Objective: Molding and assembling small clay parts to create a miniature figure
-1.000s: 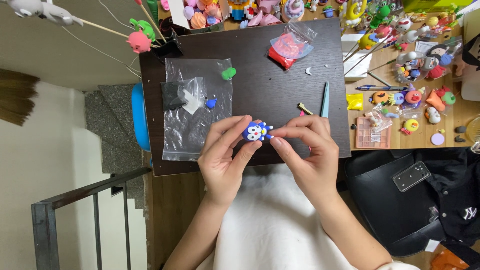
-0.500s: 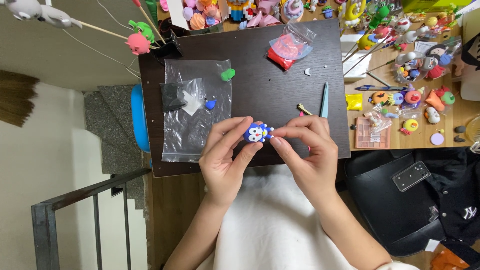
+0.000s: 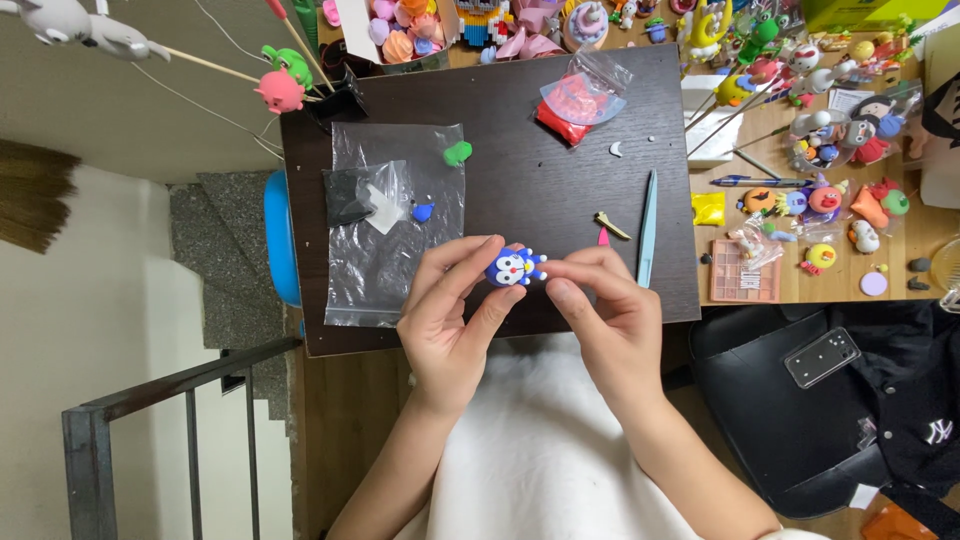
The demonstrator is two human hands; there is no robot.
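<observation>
Over dark board (image 3: 520,140), left hand (image 3: 450,320) and right hand (image 3: 610,320) each pinch blue clay figure (image 3: 514,268) in a fingertip grip.

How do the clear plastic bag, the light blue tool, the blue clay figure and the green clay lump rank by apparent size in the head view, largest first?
1. clear plastic bag
2. light blue tool
3. blue clay figure, held nearer the camera, so unsure
4. green clay lump

Bare dark board (image 3: 540,180) lies open beyond the hands (image 3: 530,310), flanked by plastic bag (image 3: 395,225) and blue tool (image 3: 647,228).
</observation>
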